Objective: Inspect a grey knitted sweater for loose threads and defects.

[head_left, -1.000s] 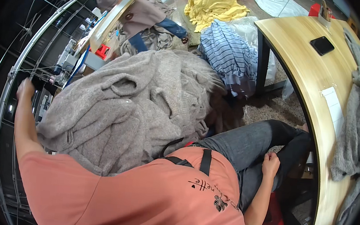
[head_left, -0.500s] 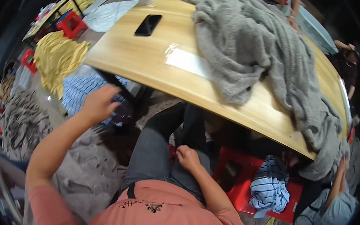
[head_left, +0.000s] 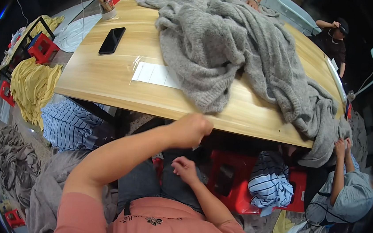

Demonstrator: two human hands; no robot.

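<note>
Sitting at a long wooden table [head_left: 109, 81], a person in a salmon shirt is holding the left hand [head_left: 190, 130] curled into a fist at the near table edge, just below the hanging hem of a large grey knitted sweater [head_left: 228, 44]; whether the fist is pinching the knit cannot be told. The right hand [head_left: 185, 168] is hovering loosely half-open over the lap, holding nothing. The sweater is lying heaped across the tabletop, trailing off the right end. A black phone [head_left: 112, 40] and a clear-wrapped white sheet [head_left: 157, 74] are lying beside it.
</note>
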